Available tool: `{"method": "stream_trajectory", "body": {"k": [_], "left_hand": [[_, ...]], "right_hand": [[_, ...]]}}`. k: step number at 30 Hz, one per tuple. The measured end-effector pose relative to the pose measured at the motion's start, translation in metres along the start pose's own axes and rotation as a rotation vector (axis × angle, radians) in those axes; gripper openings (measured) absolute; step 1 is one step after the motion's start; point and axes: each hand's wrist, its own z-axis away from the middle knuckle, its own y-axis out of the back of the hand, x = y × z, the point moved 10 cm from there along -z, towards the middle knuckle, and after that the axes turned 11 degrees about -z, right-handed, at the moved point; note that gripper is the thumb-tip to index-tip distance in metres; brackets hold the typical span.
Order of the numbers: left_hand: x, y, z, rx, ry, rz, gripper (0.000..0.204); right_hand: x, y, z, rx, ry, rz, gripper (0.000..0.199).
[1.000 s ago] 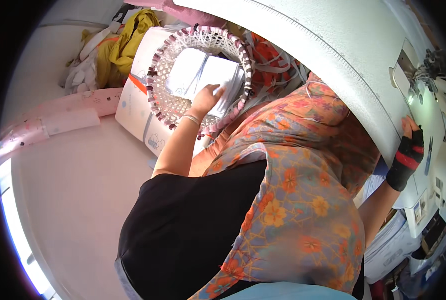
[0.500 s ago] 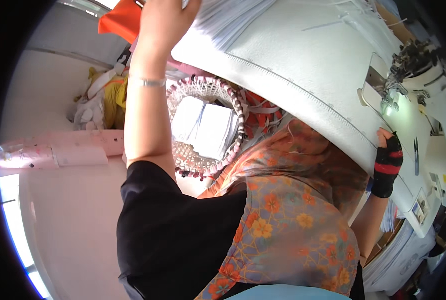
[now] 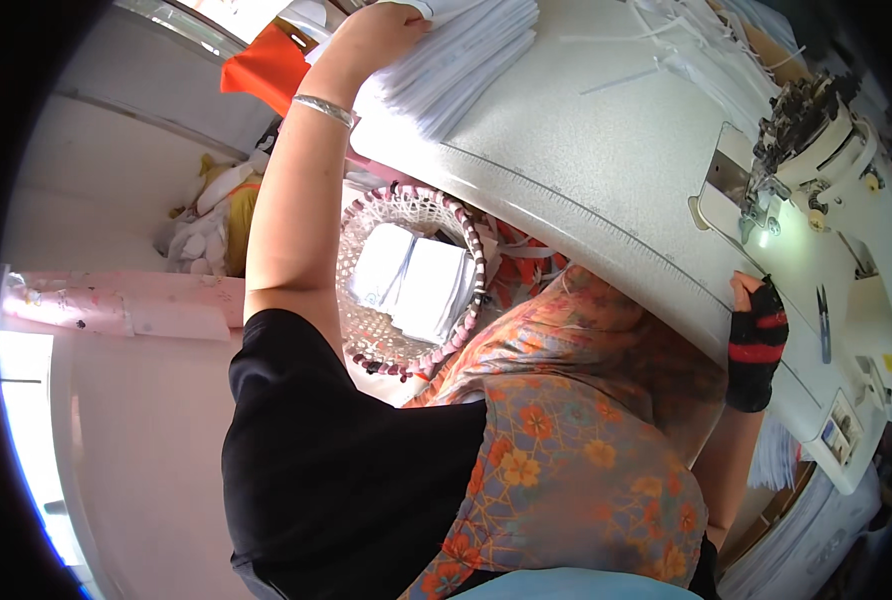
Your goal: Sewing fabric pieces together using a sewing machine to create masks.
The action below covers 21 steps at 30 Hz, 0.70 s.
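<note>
Hands at a sewing worktop, seen from the head camera.
The left hand [image 3: 381, 30] is raised and lies on a stack of white cloth pieces [image 3: 461, 55] at the far left of the white worktop [image 3: 586, 150]; whether its fingers are closed on the stack I cannot tell. The right hand [image 3: 756, 330], in a black and red fingerless glove, rests curled at the near worktop edge, just beside the sewing machine [image 3: 816, 150]. Below the worktop, a woven basket [image 3: 366, 330] holds folded white cloth [image 3: 416, 285].
</note>
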Motion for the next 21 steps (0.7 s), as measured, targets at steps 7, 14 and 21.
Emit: {"method": "stream_trajectory", "body": {"k": [7, 14, 21], "left_hand": [[0.008, 0.011, 0.001, 0.016, -0.014, -0.051, 0.024], [0.095, 0.093, 0.012, 0.173, -0.297, -0.071, 0.02], [0.317, 0.044, 0.093, -0.049, -0.782, 0.449, 0.044]], "right_hand": [[-0.003, 0.001, 0.0, 0.021, 0.011, -0.028, 0.012], [-0.009, 0.003, -0.002, 0.04, 0.026, 0.003, 0.011], [-0.014, 0.006, -0.004, 0.046, 0.043, -0.075, 0.016]]}}
